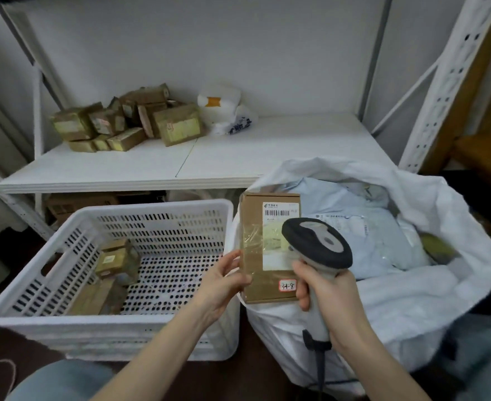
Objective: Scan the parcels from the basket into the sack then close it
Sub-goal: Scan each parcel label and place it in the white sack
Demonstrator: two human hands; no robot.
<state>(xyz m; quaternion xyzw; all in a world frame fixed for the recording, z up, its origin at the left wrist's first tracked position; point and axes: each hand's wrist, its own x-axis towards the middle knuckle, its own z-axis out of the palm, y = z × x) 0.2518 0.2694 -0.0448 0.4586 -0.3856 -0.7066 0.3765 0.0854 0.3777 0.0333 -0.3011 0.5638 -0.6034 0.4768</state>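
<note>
Two hands are busy here. The left hand (226, 280) pinches the left edge of a brown box (255, 256), with the thumb in front and the fingers behind. The right hand (328, 296) is wrapped tight round the grip of a scanner (316, 244), and a cord (321, 369) hangs down from it.

The box stands tall, its long side going up and down, with its label facing the person. The barcode (280, 212) is near the top of the box. The dark head of the scanner sits just below the barcode and hides part of the label. I think the scan is the step going on now.

The box is held up over the near left rim of the sack (412, 299). The open mouth of the sack lies to the right of the box and a bit behind it. The left hand has the box, so it would have to carry it right. The right hand and scanner are close beside that path and could get in the way.

Soft bags (368, 235) already lie in the sack. The basket (117, 328) is on the left, touching the sack, with a few parcels (114, 261) left in its far left corner. Behind is a white shelf (267, 151) with a pile of boxes (128, 120).
</note>
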